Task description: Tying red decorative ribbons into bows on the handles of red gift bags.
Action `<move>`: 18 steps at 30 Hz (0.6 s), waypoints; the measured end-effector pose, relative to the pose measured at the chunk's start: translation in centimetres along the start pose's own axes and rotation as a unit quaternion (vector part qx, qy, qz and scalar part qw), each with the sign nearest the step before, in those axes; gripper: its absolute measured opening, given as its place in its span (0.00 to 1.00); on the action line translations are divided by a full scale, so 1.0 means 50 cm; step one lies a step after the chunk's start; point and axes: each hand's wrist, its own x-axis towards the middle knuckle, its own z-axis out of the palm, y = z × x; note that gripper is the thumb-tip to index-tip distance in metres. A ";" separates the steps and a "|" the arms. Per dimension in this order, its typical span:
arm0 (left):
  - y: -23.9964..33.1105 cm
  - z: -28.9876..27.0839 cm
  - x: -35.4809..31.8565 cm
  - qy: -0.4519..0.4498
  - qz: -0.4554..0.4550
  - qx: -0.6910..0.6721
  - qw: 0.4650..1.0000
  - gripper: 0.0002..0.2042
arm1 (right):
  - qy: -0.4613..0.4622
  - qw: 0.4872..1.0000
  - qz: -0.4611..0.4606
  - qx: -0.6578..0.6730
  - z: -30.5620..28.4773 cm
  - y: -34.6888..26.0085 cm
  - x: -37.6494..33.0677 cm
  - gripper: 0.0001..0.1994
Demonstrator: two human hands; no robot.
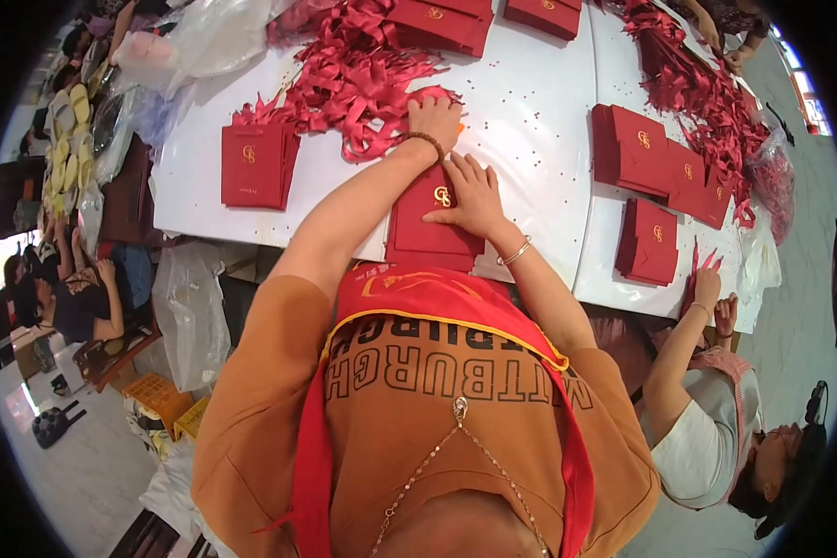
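A dark red paper gift bag (428, 237) with a gold emblem lies in front of me at the table's near edge, seemingly on top of others like it. My right hand (474, 197) rests on its right side, fingers spread. Past the bag's far end, my left hand (432, 126) has its fingers curled down at a loop of red ribbon (430, 94); its palm and fingertips are hidden. A bit of something orange (459, 127) shows beside that hand. A heap of loose red ribbons (353, 70) lies just beyond and to the left.
Stacked red bags stand at left (254, 167), at the far edge (442, 23) and on the right (644, 149). Clear plastic sheeting (205, 42) covers the far left corner. At right a co-worker (702, 437) handles red ribbon; yellow crates (158, 400) stand on the floor at left.
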 end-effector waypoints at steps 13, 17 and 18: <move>-0.056 -0.169 -0.027 0.013 -0.010 -0.645 0.764 0.04 | 0.004 0.999 -0.003 0.032 0.008 0.005 -0.004 0.49; -0.147 -0.391 -0.130 -0.028 0.000 -0.742 0.669 0.04 | -0.016 1.000 0.014 0.012 -0.013 -0.003 0.002 0.49; -0.170 -0.409 -0.157 -0.032 0.032 -0.771 0.635 0.04 | -0.009 1.000 0.014 -0.010 -0.017 -0.009 0.000 0.49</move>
